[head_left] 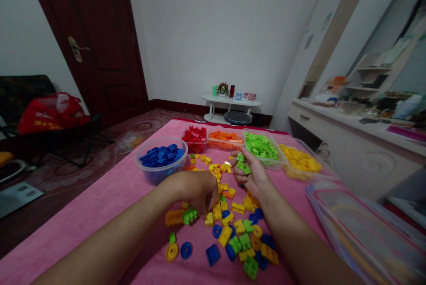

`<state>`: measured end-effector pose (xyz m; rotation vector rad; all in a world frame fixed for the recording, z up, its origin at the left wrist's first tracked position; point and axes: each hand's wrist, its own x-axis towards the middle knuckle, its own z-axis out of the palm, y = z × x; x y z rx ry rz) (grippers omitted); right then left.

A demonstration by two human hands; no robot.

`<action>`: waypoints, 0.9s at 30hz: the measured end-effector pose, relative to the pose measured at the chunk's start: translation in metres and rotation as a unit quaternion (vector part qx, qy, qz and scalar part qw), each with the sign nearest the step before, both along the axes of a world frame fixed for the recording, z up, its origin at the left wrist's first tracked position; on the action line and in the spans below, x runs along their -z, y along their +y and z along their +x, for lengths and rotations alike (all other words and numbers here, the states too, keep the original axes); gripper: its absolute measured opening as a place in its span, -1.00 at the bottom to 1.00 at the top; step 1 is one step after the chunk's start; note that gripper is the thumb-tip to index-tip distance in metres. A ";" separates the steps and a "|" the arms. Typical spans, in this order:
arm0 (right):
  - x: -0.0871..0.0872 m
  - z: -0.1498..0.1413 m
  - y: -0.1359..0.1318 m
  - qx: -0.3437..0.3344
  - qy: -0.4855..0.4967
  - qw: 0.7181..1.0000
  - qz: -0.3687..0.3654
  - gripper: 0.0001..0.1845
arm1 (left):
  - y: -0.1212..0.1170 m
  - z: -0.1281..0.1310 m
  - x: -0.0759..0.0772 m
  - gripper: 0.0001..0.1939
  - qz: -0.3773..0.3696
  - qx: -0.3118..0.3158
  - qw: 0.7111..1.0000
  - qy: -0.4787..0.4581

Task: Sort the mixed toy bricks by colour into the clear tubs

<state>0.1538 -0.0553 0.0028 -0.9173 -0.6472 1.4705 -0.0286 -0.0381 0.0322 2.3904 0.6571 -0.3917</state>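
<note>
My left hand (196,192) reaches down into a loose pile of mixed plastic blocks (233,227) on the pink tablecloth (109,201), its fingers curled and pinching at pieces beside a green block (189,215). Palm up above the pile, my right hand (251,174) is cupped around a few green blocks (242,164). Behind the pile stand a round tub of blue blocks (162,158), a tray of red blocks (195,138), a tray of orange blocks (225,139), a tray of green blocks (261,146) and a tray of yellow blocks (301,159).
Clear plastic lids (362,232) lie stacked at the table's right edge. A white dresser (349,147) stands to the right, a dark door (96,41) and a chair with a red bag (49,112) to the left. A small white table (231,101) is by the far wall.
</note>
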 end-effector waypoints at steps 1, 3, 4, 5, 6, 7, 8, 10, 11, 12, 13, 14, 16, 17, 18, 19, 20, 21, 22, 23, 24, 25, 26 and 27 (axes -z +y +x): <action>0.000 -0.001 -0.001 -0.009 -0.003 1.000 -0.009 -0.70 | 0.002 -0.002 -0.002 -0.86 0.005 -0.006 0.999 -0.033; -0.001 -0.004 -0.002 -0.036 -0.011 0.999 -0.025 -0.64 | 0.006 -0.003 -0.008 -0.87 0.042 -0.043 0.989 -0.138; -0.001 -0.006 -0.003 -0.053 -0.014 0.998 -0.033 -0.61 | 0.008 -0.003 -0.011 -0.89 0.064 -0.078 0.973 -0.210; -0.001 -0.009 -0.004 -0.071 -0.014 0.997 -0.038 -0.58 | 0.010 0.000 -0.013 -0.91 0.080 -0.123 0.947 -0.287; -0.001 -0.011 -0.005 -0.090 -0.012 0.995 -0.043 -0.55 | 0.011 0.003 -0.015 -0.91 0.087 -0.172 0.912 -0.362; -0.002 -0.014 -0.006 -0.107 -0.008 0.993 -0.045 -0.52 | 0.012 0.006 -0.015 -0.89 0.084 -0.218 0.873 -0.429; -0.003 -0.016 -0.008 -0.122 -0.001 0.992 -0.044 -0.49 | 0.012 0.010 -0.013 -0.86 0.071 -0.254 0.835 -0.483; -0.007 -0.020 -0.012 -0.144 0.019 0.989 -0.034 -0.44 | 0.013 0.018 -0.008 -0.82 0.029 -0.293 0.779 -0.554; -0.009 -0.022 -0.013 -0.152 0.029 0.988 -0.027 -0.42 | 0.013 0.021 -0.004 -0.81 0.012 -0.301 0.762 -0.573; -0.010 -0.024 -0.015 -0.160 0.040 0.986 -0.020 -0.40 | 0.013 0.024 0.000 -0.82 -0.001 -0.305 0.752 -0.585; -0.011 -0.025 -0.016 -0.165 0.050 0.985 -0.015 -0.39 | 0.013 0.026 0.004 -0.83 -0.008 -0.309 0.746 -0.590; -0.012 -0.026 -0.017 -0.169 0.059 0.984 -0.013 -0.40 | 0.014 0.027 0.008 -0.84 -0.010 -0.313 0.744 -0.590; -0.011 -0.029 -0.017 -0.160 0.069 0.985 -0.011 -0.52 | 0.015 0.030 0.015 -0.86 -0.012 -0.323 0.751 -0.576; -0.010 -0.030 -0.017 -0.146 0.068 0.987 -0.011 -0.60 | 0.017 0.031 0.018 -0.85 -0.012 -0.328 0.755 -0.568; -0.009 -0.030 -0.016 -0.126 0.065 0.990 -0.011 -0.67 | 0.019 0.031 0.021 -0.83 -0.011 -0.333 0.757 -0.562; -0.007 -0.030 -0.014 -0.104 0.059 0.993 -0.012 -0.72 | 0.022 0.031 0.024 -0.81 -0.006 -0.335 0.758 -0.560; -0.006 -0.029 -0.012 -0.079 0.054 0.995 -0.013 -0.75 | 0.025 0.030 0.027 -0.79 0.005 -0.338 0.756 -0.560; -0.005 -0.026 -0.010 -0.056 0.051 0.997 -0.014 -0.76 | 0.029 0.029 0.031 -0.77 0.024 -0.342 0.755 -0.560; -0.005 -0.022 -0.008 -0.037 0.052 0.998 -0.016 -0.76 | 0.034 0.027 0.034 -0.76 0.051 -0.345 0.756 -0.554; -0.005 -0.017 -0.006 -0.019 0.055 0.998 -0.018 -0.76 | 0.039 0.025 0.038 -0.77 0.088 -0.349 0.761 -0.540; -0.006 -0.010 -0.004 0.001 0.061 0.998 -0.018 -0.76 | 0.043 0.022 0.042 -0.78 0.132 -0.351 0.768 -0.520; -0.007 -0.002 -0.001 0.022 0.070 0.997 -0.016 -0.76 | 0.047 0.020 0.046 -0.80 0.178 -0.349 0.775 -0.495; -0.009 0.008 0.002 0.045 0.078 0.996 -0.013 -0.75 | 0.050 0.018 0.050 -0.81 0.221 -0.345 0.784 -0.467; -0.012 0.018 0.006 0.069 0.082 0.994 -0.010 -0.74 | 0.052 0.016 0.053 -0.81 0.257 -0.339 0.791 -0.439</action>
